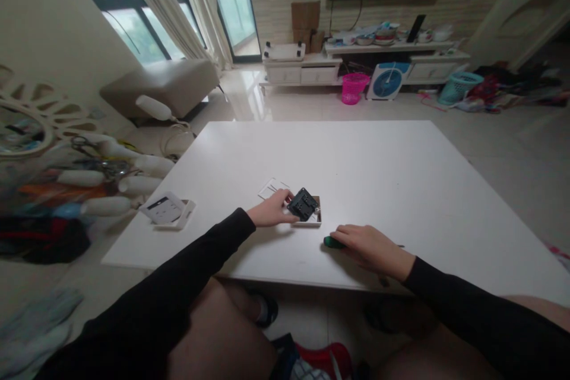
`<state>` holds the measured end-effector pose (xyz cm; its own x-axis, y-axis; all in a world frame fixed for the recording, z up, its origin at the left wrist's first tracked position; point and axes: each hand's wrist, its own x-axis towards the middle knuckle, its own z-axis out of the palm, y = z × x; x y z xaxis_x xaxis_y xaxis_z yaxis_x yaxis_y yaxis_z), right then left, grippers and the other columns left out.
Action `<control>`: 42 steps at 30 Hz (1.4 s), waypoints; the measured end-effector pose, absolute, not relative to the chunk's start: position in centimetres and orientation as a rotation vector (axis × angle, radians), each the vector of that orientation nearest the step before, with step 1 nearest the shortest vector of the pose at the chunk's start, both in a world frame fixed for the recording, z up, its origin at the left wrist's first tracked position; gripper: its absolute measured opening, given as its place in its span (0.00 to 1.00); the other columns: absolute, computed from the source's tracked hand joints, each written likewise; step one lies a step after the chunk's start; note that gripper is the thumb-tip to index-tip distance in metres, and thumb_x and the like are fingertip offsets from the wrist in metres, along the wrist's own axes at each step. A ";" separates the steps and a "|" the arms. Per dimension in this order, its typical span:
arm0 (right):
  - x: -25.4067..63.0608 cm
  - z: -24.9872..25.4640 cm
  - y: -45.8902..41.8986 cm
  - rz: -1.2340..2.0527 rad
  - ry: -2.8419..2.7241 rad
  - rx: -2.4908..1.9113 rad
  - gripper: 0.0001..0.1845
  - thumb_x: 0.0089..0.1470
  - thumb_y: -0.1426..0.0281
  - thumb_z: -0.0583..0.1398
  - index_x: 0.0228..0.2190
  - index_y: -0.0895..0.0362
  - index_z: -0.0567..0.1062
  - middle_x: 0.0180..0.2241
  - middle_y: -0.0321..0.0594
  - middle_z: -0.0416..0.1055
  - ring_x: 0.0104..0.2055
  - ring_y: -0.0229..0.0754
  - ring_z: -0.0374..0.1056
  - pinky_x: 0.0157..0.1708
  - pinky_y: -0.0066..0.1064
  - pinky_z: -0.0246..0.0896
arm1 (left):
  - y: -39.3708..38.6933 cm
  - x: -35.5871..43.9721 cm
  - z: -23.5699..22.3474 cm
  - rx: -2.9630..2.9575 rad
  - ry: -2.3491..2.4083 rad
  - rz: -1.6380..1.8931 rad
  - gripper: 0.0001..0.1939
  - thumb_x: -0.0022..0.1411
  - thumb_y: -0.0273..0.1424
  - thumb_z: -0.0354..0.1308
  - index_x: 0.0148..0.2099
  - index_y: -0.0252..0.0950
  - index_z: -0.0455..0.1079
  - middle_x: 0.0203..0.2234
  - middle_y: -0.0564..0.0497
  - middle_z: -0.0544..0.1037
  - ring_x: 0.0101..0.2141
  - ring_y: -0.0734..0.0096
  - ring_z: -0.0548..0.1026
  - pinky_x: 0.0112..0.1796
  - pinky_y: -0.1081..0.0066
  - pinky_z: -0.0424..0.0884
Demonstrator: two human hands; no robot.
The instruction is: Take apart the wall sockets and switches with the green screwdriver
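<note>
My left hand (272,210) grips a black socket module (303,205) by its left side, thumb and fingers around the edge. The module is tilted over a small open white box (315,224), which it partly covers. Behind my left hand, a thin white frame (267,190) lies flat on the table. My right hand (371,244) is closed over a green-handled tool (333,242), probably a screwdriver, low over the table. The handle's end sticks out past the fingers, and a short dark tip shows beyond the hand.
A white table (356,160) spans the view. At its left, a white socket plate (164,209) leans on another white box (186,217). Left of the table are a rack with white rounded ends (107,206) and cluttered items. A pink basket (354,88) and box fan (386,81) stand beyond.
</note>
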<state>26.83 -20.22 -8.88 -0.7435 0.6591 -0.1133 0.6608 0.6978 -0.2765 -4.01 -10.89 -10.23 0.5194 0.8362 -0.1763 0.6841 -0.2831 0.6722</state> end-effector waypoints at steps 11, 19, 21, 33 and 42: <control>27.3 -9.1 -19.7 -0.465 2.852 1.158 0.13 0.60 0.83 0.56 0.42 0.56 0.73 0.40 0.42 0.77 0.38 0.42 0.71 0.33 0.31 0.50 | -11.8 -1.3 -11.4 1.843 1.477 0.525 0.11 0.59 0.37 0.63 0.37 0.39 0.66 0.28 0.55 0.72 0.31 0.65 0.70 0.33 0.68 0.62; 27.3 -9.4 -19.5 -0.476 2.818 1.185 0.11 0.60 0.82 0.57 0.39 0.56 0.73 0.38 0.41 0.76 0.36 0.41 0.69 0.32 0.31 0.46 | -11.8 -1.9 -9.8 1.885 1.375 0.593 0.11 0.58 0.35 0.63 0.36 0.40 0.63 0.27 0.56 0.70 0.30 0.69 0.68 0.32 0.68 0.60; 27.3 -9.6 -19.5 -0.478 2.818 1.182 0.11 0.61 0.82 0.56 0.40 0.57 0.73 0.39 0.41 0.76 0.37 0.41 0.70 0.32 0.32 0.46 | -11.5 -2.3 -9.3 1.878 1.342 0.630 0.11 0.59 0.38 0.62 0.36 0.39 0.63 0.29 0.56 0.71 0.31 0.68 0.68 0.33 0.68 0.63; 27.3 -9.7 -19.3 -0.470 2.810 1.202 0.10 0.61 0.82 0.57 0.40 0.57 0.74 0.40 0.42 0.77 0.38 0.42 0.71 0.32 0.32 0.45 | -10.4 -4.9 -8.4 1.940 1.144 0.899 0.13 0.62 0.33 0.61 0.38 0.40 0.57 0.43 0.47 0.72 0.44 0.64 0.74 0.42 0.65 0.75; 27.7 -10.4 -19.1 -0.472 2.848 1.217 0.08 0.61 0.80 0.60 0.40 0.56 0.74 0.40 0.43 0.78 0.39 0.44 0.72 0.32 0.32 0.47 | -11.1 -4.4 -8.5 2.605 0.793 0.791 0.14 0.62 0.21 0.60 0.43 0.39 0.58 0.55 0.38 0.68 0.68 0.45 0.66 0.61 0.48 0.73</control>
<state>27.67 -19.12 -10.38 -0.6982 0.7048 -0.1253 0.7076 0.6529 -0.2703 -4.40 -11.10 -8.46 0.6951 0.5859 0.4166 0.4179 -0.8008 0.4290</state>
